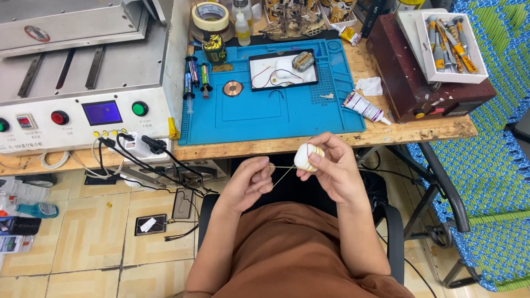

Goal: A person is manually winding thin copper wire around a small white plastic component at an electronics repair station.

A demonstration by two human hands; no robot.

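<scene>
Right hand is curled around a small white spool, thumb and fingers clamped on it, holding it up just off the near edge of the tabletop. Left hand sits close by, fingers pinched shut on a thin wire that runs taut from the spool — that tension looks like the reason the hands stay slightly apart, over the lap. On the tabletop, a blue mat lies well beyond the hands, carrying a white tray with red leads and a small part, a copper coil and syringes at its left edge. A glue tube lies at the mat's right edge. Far left, a grey machine with red and green buttons — cables hang off its front.
</scene>
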